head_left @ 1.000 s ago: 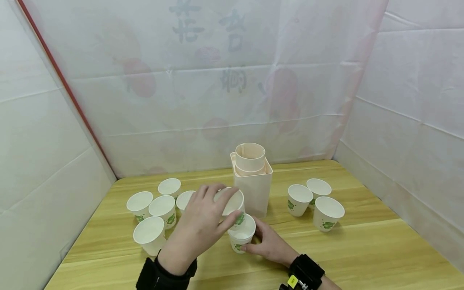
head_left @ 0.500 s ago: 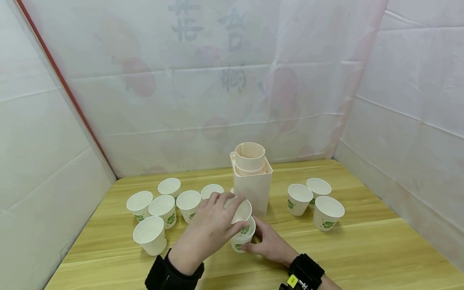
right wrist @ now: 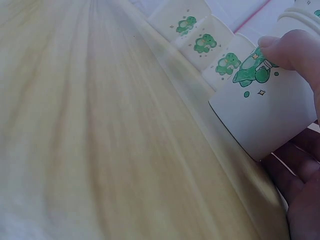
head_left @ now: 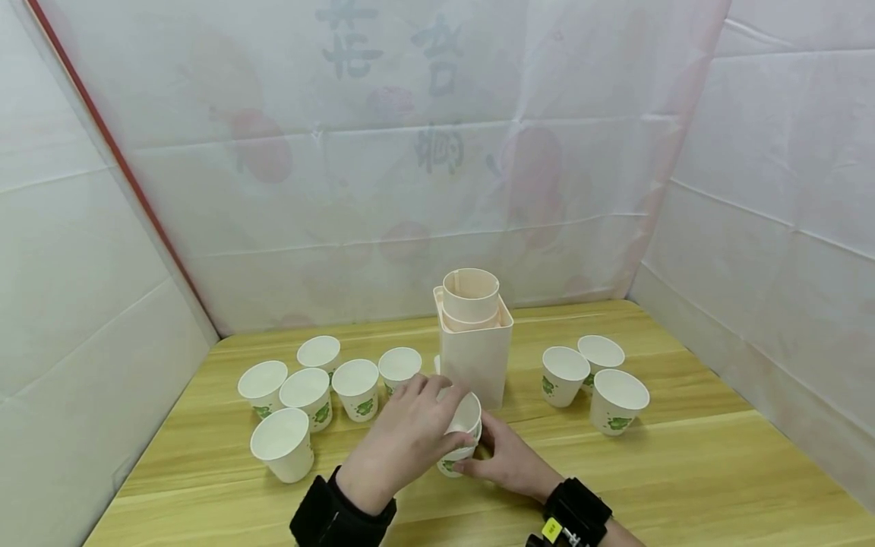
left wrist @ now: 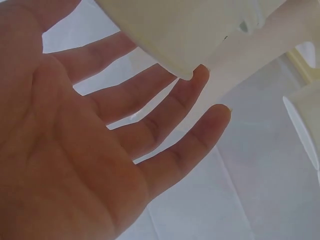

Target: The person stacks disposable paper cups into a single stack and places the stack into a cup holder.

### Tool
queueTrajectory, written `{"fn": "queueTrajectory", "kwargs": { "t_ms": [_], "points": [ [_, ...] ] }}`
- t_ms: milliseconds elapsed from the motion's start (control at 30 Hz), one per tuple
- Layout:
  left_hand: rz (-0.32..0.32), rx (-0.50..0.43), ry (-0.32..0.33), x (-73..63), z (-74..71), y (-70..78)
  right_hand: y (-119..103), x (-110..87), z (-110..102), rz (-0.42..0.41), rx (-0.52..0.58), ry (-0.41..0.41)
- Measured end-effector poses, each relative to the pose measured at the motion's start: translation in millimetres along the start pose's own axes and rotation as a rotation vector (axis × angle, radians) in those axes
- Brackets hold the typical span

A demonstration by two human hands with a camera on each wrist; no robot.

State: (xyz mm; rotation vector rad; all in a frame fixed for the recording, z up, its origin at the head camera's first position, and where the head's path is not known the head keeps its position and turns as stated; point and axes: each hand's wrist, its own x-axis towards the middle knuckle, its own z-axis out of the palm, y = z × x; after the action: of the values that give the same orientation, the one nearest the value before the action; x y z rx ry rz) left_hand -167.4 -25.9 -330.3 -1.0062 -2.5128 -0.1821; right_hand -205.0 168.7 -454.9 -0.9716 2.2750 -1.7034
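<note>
My left hand [head_left: 427, 425] pinches a white paper cup [head_left: 469, 414] by its rim, thumb on the near side and fingers over the top. That cup sits nested in a second cup with green print [head_left: 450, 460], which stands on the wooden table [head_left: 683, 471]. My right hand [head_left: 502, 456] grips this lower cup from the right. In the right wrist view, the thumb [right wrist: 290, 50] presses the lower cup's printed wall [right wrist: 260, 115], with fingers beneath. The left wrist view shows my palm [left wrist: 100, 130] and fingertips touching a cup's edge [left wrist: 170, 30].
A beige square holder with a round tube in it [head_left: 476, 342] stands just behind the hands. Several upright paper cups [head_left: 307, 391] cluster at the left, and three more [head_left: 601, 384] at the right. White sheets wall in the table on three sides.
My left hand has lowered the upper cup into the lower one and moved slightly right, uncovering two cups behind it. The right hand has kept its hold.
</note>
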Motion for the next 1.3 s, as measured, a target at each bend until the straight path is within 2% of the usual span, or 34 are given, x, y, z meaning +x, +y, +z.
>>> {"fn": "queueTrajectory", "kwargs": {
  "t_ms": [167, 267, 467, 733, 867, 933, 1000, 1067, 1133, 1200, 1300],
  "points": [
    [0.052, 0.029, 0.061, -0.2, 4.9, -0.3, 10, 0.8, 0, -0.005, 0.002, 0.002],
    [0.062, 0.021, 0.070, -0.9, 7.9, -0.8, 11, 1.6, 0, -0.018, 0.024, -0.008],
    [0.075, -0.008, 0.041, -1.4, 14.6, -3.0, 9, 2.4, -1, -0.001, 0.017, 0.000],
    [0.027, -0.086, -0.022, -0.7, 18.0, -4.1, 9, 2.1, 0, 0.005, 0.023, -0.004],
    [0.039, -0.080, -0.022, -0.7, 18.8, -3.9, 10, 1.4, -1, 0.016, 0.015, -0.001],
    [0.038, -0.088, -0.048, -0.4, 18.4, -4.2, 10, 0.9, -1, 0.016, 0.013, -0.002],
    [0.014, -0.145, -0.114, 0.2, 16.5, -5.6, 10, 0.3, -1, 0.016, 0.021, -0.004],
    [-0.049, -0.243, -0.196, 0.7, 12.7, -8.3, 9, 0.3, -1, 0.014, 0.026, -0.008],
    [-0.115, -0.321, -0.247, 1.4, 8.1, -13.2, 9, 0.7, 0, 0.007, 0.035, -0.011],
    [-0.164, -0.356, -0.244, 1.3, 2.8, -19.3, 9, 1.4, 0, 0.003, 0.036, -0.011],
    [-0.187, -0.321, -0.172, -0.4, -4.6, -29.4, 9, 2.0, 0, -0.016, 0.029, -0.009]
  ]
}}
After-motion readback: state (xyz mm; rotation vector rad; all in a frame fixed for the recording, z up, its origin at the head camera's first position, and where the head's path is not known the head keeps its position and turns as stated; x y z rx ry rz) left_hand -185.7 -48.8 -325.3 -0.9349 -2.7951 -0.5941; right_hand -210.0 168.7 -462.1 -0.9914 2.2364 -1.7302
